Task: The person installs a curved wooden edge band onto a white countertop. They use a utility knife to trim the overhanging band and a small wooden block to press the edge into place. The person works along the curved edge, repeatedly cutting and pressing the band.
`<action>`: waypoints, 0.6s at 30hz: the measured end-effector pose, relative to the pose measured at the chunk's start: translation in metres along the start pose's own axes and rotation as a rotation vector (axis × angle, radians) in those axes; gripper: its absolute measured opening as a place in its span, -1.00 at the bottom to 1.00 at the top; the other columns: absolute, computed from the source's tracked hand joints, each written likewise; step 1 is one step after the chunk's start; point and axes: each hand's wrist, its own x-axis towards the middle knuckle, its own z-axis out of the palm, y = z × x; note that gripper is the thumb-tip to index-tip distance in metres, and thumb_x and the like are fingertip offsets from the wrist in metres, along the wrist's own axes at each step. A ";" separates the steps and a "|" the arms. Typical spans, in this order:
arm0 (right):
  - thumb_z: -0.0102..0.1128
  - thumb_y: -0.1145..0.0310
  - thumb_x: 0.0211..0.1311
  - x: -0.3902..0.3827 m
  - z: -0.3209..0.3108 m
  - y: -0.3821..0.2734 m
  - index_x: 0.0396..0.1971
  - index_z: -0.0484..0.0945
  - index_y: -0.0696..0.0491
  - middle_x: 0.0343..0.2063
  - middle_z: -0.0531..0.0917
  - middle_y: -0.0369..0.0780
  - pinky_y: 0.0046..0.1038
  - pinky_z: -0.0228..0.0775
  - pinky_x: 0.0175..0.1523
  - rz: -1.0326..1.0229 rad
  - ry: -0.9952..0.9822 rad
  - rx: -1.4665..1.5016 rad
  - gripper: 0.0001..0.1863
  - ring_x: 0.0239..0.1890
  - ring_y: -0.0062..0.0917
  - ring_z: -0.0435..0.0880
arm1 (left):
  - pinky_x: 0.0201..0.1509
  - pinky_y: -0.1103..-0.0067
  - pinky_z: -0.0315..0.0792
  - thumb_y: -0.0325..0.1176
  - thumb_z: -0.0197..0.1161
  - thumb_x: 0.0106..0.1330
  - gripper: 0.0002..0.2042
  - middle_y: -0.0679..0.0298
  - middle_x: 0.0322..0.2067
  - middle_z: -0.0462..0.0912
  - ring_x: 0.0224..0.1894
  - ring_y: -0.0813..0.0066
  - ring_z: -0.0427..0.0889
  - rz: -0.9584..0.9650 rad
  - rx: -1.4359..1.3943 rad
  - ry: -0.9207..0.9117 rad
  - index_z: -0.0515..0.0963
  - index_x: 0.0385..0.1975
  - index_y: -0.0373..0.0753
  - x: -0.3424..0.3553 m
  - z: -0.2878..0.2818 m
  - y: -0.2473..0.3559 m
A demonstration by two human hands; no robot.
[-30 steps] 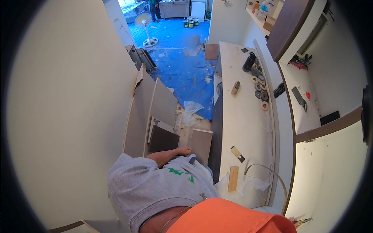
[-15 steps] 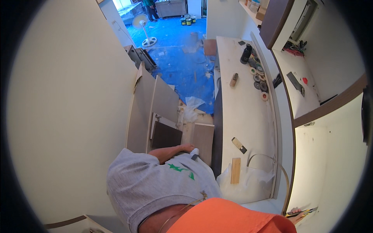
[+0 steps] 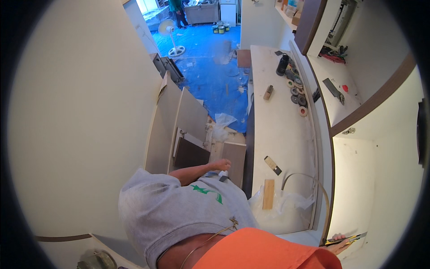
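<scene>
My left hand (image 3: 221, 165) is closed in front of my grey shirt, above a dark wood-grain panel (image 3: 234, 154). What it holds, if anything, is hidden. Just below it, against the shirt, sits a small white and dark grey object (image 3: 223, 176) whose kind I cannot tell. At the lower right, inside the lit cabinet, my right hand (image 3: 342, 245) grips a yellow and black utility knife (image 3: 345, 239), its blade pointing right. Nearby on the pale worktop (image 3: 286, 139) lie a light wooden block (image 3: 268, 194) on clear plastic and a cream, dark-ended flat tool (image 3: 272, 165).
A thin strip (image 3: 309, 175) arches over the worktop's right side. Farther along are a small wooden plane (image 3: 268, 92), several tape rolls (image 3: 298, 92) and a black bottle (image 3: 282, 65). Panels (image 3: 190, 114) lean at left. Beyond, a fan (image 3: 166, 28) stands on blue sheeting; another person (image 3: 177, 13) is far off.
My left hand has risen slightly, away from the small white and grey object at my shirt. My right hand still grips the knife. The view has shifted a little.
</scene>
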 end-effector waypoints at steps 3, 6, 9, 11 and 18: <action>0.12 0.11 0.53 -0.011 0.011 -0.008 0.08 0.32 0.06 -0.46 0.41 -0.31 -0.62 0.21 -0.45 -0.045 0.055 -0.051 -0.62 -0.50 -0.67 0.32 | -0.12 0.21 0.56 -0.24 0.11 0.32 -0.60 -0.03 -0.28 0.75 -0.27 0.11 0.73 -0.020 -0.050 0.038 0.62 0.03 -0.36 -0.003 0.015 0.009; 0.12 0.14 0.54 -0.018 0.021 -0.018 0.21 0.28 0.10 -0.42 0.45 -0.28 -0.59 0.22 -0.43 -0.016 0.046 -0.075 -0.54 -0.48 -0.66 0.34 | -0.04 0.16 0.54 -0.21 0.10 0.30 -0.62 -0.10 -0.23 0.74 -0.18 -0.03 0.72 0.015 0.129 -0.051 0.64 -0.04 -0.34 -0.007 0.030 0.010; 0.09 0.14 0.55 -0.024 0.027 -0.023 0.23 0.29 0.06 -0.41 0.45 -0.31 -0.61 0.22 -0.43 -0.025 0.054 -0.084 -0.56 -0.47 -0.68 0.35 | 0.00 0.13 0.52 -0.19 0.09 0.29 -0.64 -0.13 -0.22 0.72 -0.12 -0.13 0.69 0.127 0.302 -0.218 0.65 -0.14 -0.34 -0.011 0.043 0.006; 0.09 0.14 0.55 -0.026 0.029 -0.025 0.26 0.28 0.06 -0.40 0.45 -0.31 -0.61 0.24 -0.41 -0.034 0.054 -0.091 -0.54 -0.45 -0.68 0.36 | 0.00 0.12 0.52 -0.18 0.09 0.28 -0.65 -0.13 -0.22 0.71 -0.11 -0.15 0.69 0.126 0.341 -0.326 0.65 -0.22 -0.35 -0.015 0.051 0.003; 0.13 0.19 0.53 -0.026 0.028 -0.026 0.35 0.25 0.09 -0.35 0.50 -0.28 -0.58 0.27 -0.38 -0.032 0.059 -0.094 -0.47 -0.43 -0.66 0.38 | 0.11 0.10 0.49 -0.15 0.09 0.34 -0.64 -0.15 -0.04 0.66 -0.01 -0.15 0.65 0.155 0.347 -0.257 0.64 -0.11 -0.28 -0.013 0.061 0.017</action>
